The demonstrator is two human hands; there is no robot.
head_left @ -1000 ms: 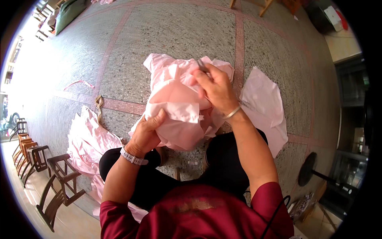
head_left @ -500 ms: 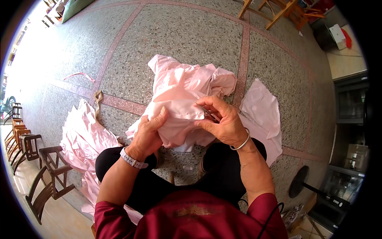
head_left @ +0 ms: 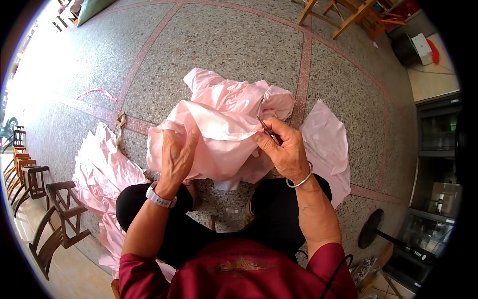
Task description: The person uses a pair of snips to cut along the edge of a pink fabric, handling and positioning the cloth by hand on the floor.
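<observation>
A crumpled pink cloth [head_left: 224, 117] is spread over the floor in front of my knees, its near part raised between my hands. My left hand [head_left: 175, 157] reaches under a fold of it, thumb apart from the stretched fingers; the fingertips are hidden by the fabric. Closed around small dark thread snips [head_left: 269, 131], my right hand [head_left: 288, 149] also pinches the cloth's edge between thumb and forefinger. The snips' pointed blades stick up past the fingers, beside that edge.
More pink cloth [head_left: 102, 172] lies to the left, and a pale pink piece [head_left: 326, 144] to the right. Dark wooden chairs [head_left: 67, 214] stand at the left. A black fan-like object [head_left: 371, 229] is at the lower right, near a dark cabinet [head_left: 438, 124]. A wooden stool [head_left: 343, 20] stands far right.
My left hand has shifted left and slid beneath the cloth, no longer pressing its thumb on top. The cloth has been spread leftward. The snips in my right hand now point more upward.
</observation>
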